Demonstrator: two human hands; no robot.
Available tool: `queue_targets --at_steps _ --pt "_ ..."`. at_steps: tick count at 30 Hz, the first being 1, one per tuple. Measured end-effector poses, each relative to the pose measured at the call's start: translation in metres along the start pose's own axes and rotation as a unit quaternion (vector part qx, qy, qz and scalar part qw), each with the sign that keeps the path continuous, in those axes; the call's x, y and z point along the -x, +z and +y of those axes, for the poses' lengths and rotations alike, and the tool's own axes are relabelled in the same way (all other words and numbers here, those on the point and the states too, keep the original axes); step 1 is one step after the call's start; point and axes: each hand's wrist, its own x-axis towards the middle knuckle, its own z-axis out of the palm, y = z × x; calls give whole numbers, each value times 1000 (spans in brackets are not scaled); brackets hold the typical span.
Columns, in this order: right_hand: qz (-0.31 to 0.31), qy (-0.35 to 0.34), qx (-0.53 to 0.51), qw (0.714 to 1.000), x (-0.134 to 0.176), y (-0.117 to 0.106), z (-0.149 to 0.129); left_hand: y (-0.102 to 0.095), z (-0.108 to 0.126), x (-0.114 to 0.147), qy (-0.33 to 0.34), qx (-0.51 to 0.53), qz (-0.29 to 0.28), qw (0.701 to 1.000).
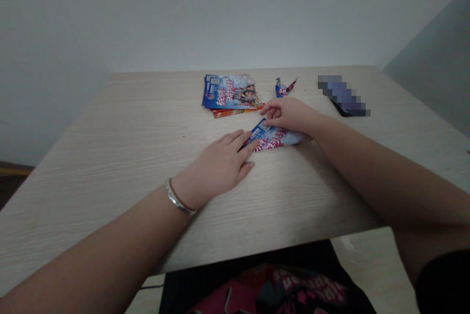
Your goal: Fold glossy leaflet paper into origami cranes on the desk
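Note:
A folded printed flyer (273, 139), blue and white with red lettering, lies on the pale wooden table (128, 157). My left hand (223, 162) rests on its left corner, fingers stretched out and pressing it flat. Across its upper edge reaches my right hand (288, 112), fingers curled, the tips touching the paper near a printed square code. Part of the flyer's right side is hidden by the right hand and wrist. Just beyond the right hand stands a folded paper bird (282, 90) of similar printed paper.
A stack of flyers (231, 93) lies behind my hands, with orange-edged sheets showing beneath. To the right is a dark phone-like object (343, 96), its surface blurred out. A pale wall (235, 15) borders the table's far edge.

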Motion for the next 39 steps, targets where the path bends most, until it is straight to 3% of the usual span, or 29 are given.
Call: queue_targets --at_steps 7,11,14,21,27,36,39 --pt "21 -20 206 978 35 -7 -19 0 4 1 -10 1 -23 1000" --pt "8 -41 241 970 43 -4 -27 0 5 1 -21 7 -45 999" --pt "34 -41 268 962 51 4 -32 2 6 2 -33 1 -65 997" --pt "66 -44 248 966 59 20 -32 2 5 4 -34 13 -81 996" --pt "80 -60 194 976 49 27 -18 6 -1 7 -6 28 -53 998" --pt "-6 -62 144 988 38 16 20 7 -1 9 -6 27 -44 999" --pt "-8 -62 124 990 38 13 25 9 -3 10 -6 16 -32 999"
